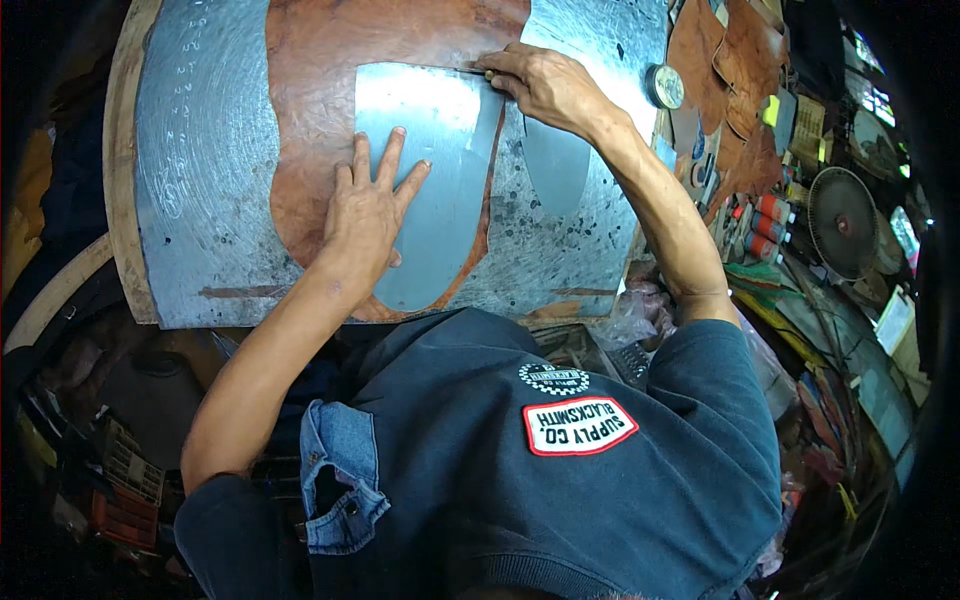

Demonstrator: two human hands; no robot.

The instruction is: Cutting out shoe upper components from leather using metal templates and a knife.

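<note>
A brown leather piece (313,110) lies on the scuffed metal-topped table (210,120). On the leather rests a flat grey template (440,210) with a straight far edge and a rounded near end. My left hand (370,210) is spread flat over the template's left side, fingers apart, some reaching past its edge onto the leather. At the template's far right corner, my right hand (545,85) is closed around a thin pointed tool (478,71) with a yellowish part. The tool's tip points left along the far edge. My fingers hide most of the tool.
Right of the template lies another grey rounded piece (556,170). A round tin (664,86) stands near the table's right side. Beyond are brown leather pieces (745,70), red-and-grey bottles (768,228) and a fan (842,223). A wooden edge (125,170) borders the table's left.
</note>
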